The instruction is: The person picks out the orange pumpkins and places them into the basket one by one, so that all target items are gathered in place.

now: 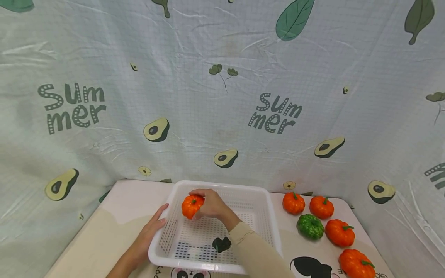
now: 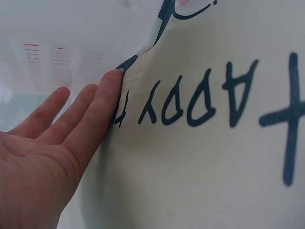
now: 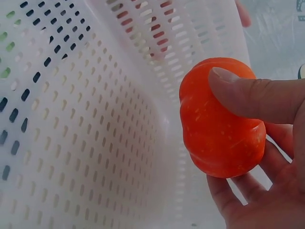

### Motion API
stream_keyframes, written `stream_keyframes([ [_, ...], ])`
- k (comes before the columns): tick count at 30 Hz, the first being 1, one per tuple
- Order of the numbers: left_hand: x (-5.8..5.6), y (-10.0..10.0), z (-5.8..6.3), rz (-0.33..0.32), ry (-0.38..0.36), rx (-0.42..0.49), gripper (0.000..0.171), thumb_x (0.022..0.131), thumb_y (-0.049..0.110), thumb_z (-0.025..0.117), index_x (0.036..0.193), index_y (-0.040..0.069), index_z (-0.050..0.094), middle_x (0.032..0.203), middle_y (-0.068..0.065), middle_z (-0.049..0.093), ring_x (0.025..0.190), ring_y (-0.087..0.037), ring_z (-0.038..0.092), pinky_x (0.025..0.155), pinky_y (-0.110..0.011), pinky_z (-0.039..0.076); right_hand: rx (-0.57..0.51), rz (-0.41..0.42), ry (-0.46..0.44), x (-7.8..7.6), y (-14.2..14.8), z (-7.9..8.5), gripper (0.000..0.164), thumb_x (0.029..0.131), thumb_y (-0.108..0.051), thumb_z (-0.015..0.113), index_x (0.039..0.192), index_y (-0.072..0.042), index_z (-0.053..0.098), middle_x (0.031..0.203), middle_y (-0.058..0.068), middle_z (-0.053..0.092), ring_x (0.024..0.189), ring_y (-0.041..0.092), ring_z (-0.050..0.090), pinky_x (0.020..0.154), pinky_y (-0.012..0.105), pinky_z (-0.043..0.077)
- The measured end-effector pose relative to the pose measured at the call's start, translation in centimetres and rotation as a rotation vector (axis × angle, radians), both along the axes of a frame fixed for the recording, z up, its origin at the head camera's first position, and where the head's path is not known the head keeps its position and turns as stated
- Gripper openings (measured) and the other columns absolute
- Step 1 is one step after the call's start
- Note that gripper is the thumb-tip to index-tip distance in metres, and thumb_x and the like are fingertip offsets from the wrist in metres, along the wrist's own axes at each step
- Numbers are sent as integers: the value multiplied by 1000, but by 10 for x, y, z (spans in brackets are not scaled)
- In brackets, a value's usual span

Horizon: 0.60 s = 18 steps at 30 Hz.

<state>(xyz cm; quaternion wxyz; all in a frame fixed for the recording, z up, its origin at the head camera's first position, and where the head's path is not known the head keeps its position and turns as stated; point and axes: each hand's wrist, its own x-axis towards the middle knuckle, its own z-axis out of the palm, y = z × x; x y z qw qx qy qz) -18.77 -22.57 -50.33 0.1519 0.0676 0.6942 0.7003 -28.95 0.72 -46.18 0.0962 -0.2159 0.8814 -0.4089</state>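
My right hand (image 1: 210, 204) grips a small orange pumpkin (image 1: 192, 206) inside the white plastic basket (image 1: 274, 227), near its far left corner. Seen from the right wrist, the thumb (image 3: 238, 90) presses one side of the ribbed pumpkin (image 3: 221, 129) while the other fingers curl under it. It is held close over the perforated basket floor. With fingers extended, my left hand (image 1: 147, 233) lies along the outside of the basket's left wall. In the left wrist view, the fingertips of that hand (image 2: 71, 129) rest against the white basket side.
Right of the basket lie several orange pumpkins (image 1: 340, 233) and one green pumpkin (image 1: 310, 227) on the printed tablecloth (image 1: 104, 231). A small black object (image 1: 221, 244) shows beside the right sleeve. A patterned curtain (image 1: 194, 96) hangs behind the table.
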Motion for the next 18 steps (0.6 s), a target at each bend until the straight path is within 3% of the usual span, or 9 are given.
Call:
stream_keyframes([
  [18,0,0,0,6,-3,-3,63,113,37,30,168,23,3,172,-26,12,133,-30,52,99,-34,54,35,10,2,2,1,0,69,65,3,87,128,-18,73,131,3,71,114,22,62,101,44,57],
])
